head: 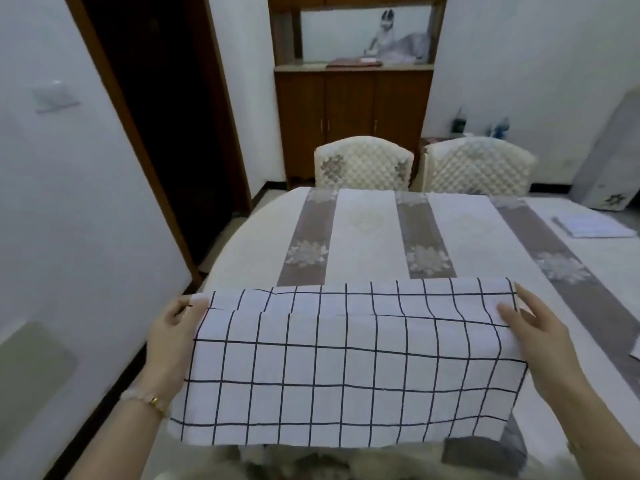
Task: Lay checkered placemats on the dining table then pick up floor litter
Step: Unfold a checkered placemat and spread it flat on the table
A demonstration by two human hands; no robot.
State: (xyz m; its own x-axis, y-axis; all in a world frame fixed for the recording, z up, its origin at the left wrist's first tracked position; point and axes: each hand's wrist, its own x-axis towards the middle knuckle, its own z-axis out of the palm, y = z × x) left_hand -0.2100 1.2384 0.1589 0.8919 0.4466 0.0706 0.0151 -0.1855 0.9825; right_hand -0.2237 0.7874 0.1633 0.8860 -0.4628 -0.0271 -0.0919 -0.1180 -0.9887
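A white placemat crossed by thin black grid lines is held stretched over the near edge of the worktop, its far edge folded over on itself. The left hand pinches the upper left corner; the right hand grips the upper right edge, thumb on top. A cream tablecloth with grey-brown bands and embroidered flowers covers the rounded worktop. Two quilted cream chairs stand at the far side, before a dark wooden cabinet and white walls.
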